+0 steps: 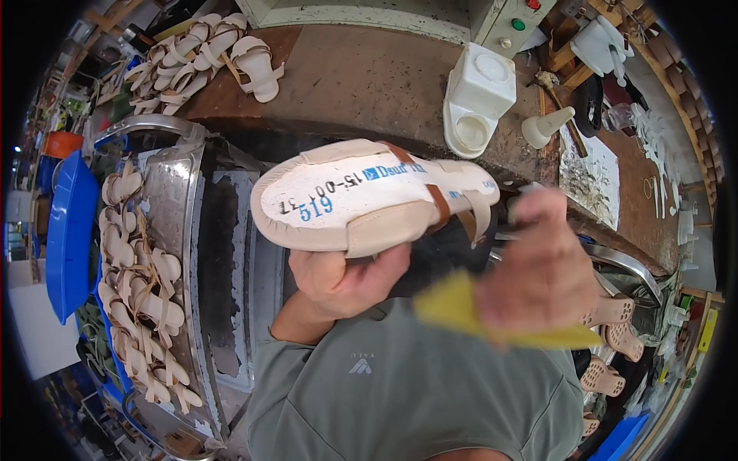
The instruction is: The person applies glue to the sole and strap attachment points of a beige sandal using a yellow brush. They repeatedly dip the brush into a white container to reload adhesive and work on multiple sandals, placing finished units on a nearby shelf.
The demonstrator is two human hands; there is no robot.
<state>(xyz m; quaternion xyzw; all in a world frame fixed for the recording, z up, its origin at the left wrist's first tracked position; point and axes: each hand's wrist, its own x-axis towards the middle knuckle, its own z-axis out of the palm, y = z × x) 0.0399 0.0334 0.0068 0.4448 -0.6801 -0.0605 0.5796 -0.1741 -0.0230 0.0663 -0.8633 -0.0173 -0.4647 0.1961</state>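
Observation:
My left hand [342, 280] grips a beige sandal upper mounted on a white shoe last [369, 203], held sideways with its white bottom facing up. Brown straps [440, 207] cross the sandal near its right end. My right hand [538, 269], blurred, is just right of the sandal and holds a yellow cloth or sponge [461, 307] below the sandal's heel end.
A metal tray [173, 200] at left holds several beige sandals [138, 292]. More sandals [207, 54] lie on the brown bench behind. A white plastic container [478, 96], a blue bin [69, 230] and tan soles [611, 338] at lower right surround me.

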